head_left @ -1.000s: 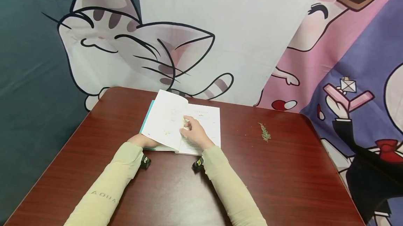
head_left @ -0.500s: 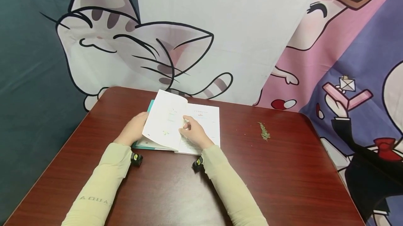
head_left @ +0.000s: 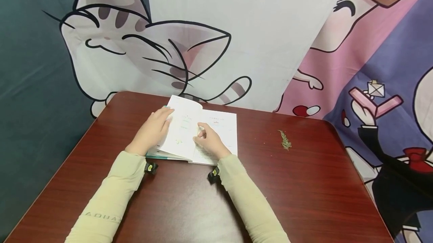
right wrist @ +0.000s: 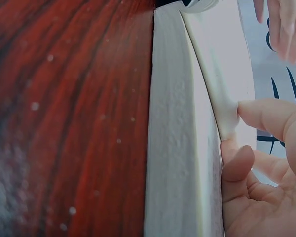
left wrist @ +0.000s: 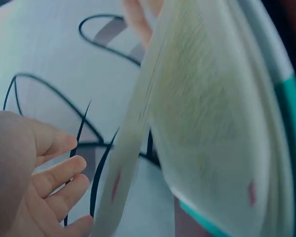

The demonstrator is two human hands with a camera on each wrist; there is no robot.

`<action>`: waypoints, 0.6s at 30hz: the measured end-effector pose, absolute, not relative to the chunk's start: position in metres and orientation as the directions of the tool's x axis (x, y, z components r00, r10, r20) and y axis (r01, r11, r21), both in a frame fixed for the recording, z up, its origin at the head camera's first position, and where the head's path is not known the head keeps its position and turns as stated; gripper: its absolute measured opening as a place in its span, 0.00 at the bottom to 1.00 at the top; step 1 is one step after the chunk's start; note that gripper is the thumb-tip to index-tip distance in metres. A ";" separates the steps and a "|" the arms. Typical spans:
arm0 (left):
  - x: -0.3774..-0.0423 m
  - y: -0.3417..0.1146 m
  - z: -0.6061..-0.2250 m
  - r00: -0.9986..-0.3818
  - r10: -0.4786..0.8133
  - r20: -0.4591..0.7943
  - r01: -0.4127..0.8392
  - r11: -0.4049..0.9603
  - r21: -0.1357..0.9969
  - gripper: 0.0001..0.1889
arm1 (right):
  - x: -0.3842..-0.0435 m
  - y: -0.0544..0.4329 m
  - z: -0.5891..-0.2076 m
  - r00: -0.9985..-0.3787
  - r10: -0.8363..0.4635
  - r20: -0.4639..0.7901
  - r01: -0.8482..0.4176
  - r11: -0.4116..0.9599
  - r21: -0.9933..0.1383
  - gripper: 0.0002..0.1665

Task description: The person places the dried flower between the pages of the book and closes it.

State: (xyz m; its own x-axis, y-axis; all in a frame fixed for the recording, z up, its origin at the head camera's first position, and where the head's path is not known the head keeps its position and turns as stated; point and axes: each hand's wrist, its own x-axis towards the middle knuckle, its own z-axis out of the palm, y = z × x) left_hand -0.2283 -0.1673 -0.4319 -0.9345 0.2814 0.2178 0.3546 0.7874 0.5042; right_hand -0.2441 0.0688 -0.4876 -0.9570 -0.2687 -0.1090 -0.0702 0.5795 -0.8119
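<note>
An open book [head_left: 226,122] with white pages and a teal cover lies toward the back of the table. My left hand [head_left: 152,132] is at the outer edge of its raised left page [head_left: 182,122], fingers extended. In the left wrist view the left hand [left wrist: 54,187] has its palm and loosely bent fingers beside the standing page [left wrist: 133,143]. My right hand [head_left: 211,141] is at the book's inner fold. In the right wrist view the thumb and curled fingers of the right hand [right wrist: 266,158] pinch the left page [right wrist: 222,64] close to the fold.
A small dried green sprig [head_left: 285,141] lies on the reddish-brown table [head_left: 182,205], right of the book. Tiny specks are scattered near it. A cloth backdrop [head_left: 264,40] with cartoon figures hangs behind the table's far edge.
My left hand has come out from under the left page, passed its outer edge and moved up onto that edge. The right hand stays at the fold.
</note>
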 end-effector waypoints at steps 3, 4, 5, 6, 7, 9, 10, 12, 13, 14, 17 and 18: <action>-0.227 -0.155 -0.437 -0.915 0.347 0.207 0.404 0.786 0.468 0.24 | -0.245 0.069 -0.486 -0.958 -0.265 -0.106 -0.068 0.573 -0.816 0.38; -0.226 -0.152 -0.439 -0.909 0.365 0.201 0.417 0.783 0.461 0.25 | -0.245 0.069 -0.486 -0.959 -0.264 -0.105 -0.069 0.572 -0.817 0.38; -0.226 -0.149 -0.442 -0.904 0.381 0.194 0.427 0.780 0.457 0.25 | -0.245 0.069 -0.486 -0.959 -0.264 -0.103 -0.069 0.572 -0.818 0.38; -0.226 -0.146 -0.445 -0.899 0.396 0.188 0.437 0.778 0.451 0.26 | -0.245 0.069 -0.486 -0.959 -0.263 -0.102 -0.069 0.570 -0.818 0.38; -0.226 -0.144 -0.449 -0.896 0.405 0.180 0.441 0.776 0.451 0.26 | -0.246 0.069 -0.487 -0.960 -0.264 -0.096 -0.075 0.570 -0.818 0.38; -0.226 -0.141 -0.455 -0.895 0.413 0.167 0.442 0.775 0.451 0.26 | -0.246 0.069 -0.487 -0.959 -0.267 -0.090 -0.084 0.575 -0.814 0.37; -0.226 -0.141 -0.458 -0.895 0.416 0.160 0.441 0.776 0.451 0.27 | -0.246 0.069 -0.488 -0.959 -0.270 -0.090 -0.087 0.578 -0.811 0.37; -0.227 -0.140 -0.463 -0.897 0.421 0.135 0.435 0.782 0.448 0.28 | -0.246 0.069 -0.489 -0.958 -0.274 -0.086 -0.093 0.580 -0.809 0.37; -0.227 -0.140 -0.466 -0.898 0.425 0.116 0.429 0.784 0.449 0.29 | -0.246 0.070 -0.489 -0.957 -0.276 -0.084 -0.097 0.581 -0.808 0.38; -0.227 -0.140 -0.468 -0.897 0.432 0.096 0.426 0.786 0.448 0.30 | -0.245 0.070 -0.489 -0.957 -0.277 -0.085 -0.096 0.580 -0.809 0.38; -0.227 -0.140 -0.471 -0.895 0.446 0.011 0.402 0.794 0.456 0.32 | -0.244 0.070 -0.489 -0.957 -0.275 -0.093 -0.083 0.567 -0.820 0.37; -0.226 -0.139 -0.473 -0.893 0.449 -0.011 0.395 0.796 0.459 0.33 | -0.244 0.070 -0.488 -0.957 -0.274 -0.096 -0.080 0.565 -0.821 0.37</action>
State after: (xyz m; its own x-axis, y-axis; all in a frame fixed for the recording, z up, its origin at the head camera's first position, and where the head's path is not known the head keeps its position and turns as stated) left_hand -0.2264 -0.1392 -0.4726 -0.8933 0.4493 -0.0115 0.3945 0.7962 0.4588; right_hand -0.2441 0.0701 -0.4884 -0.9569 -0.2742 -0.0957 -0.0798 0.5651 -0.8212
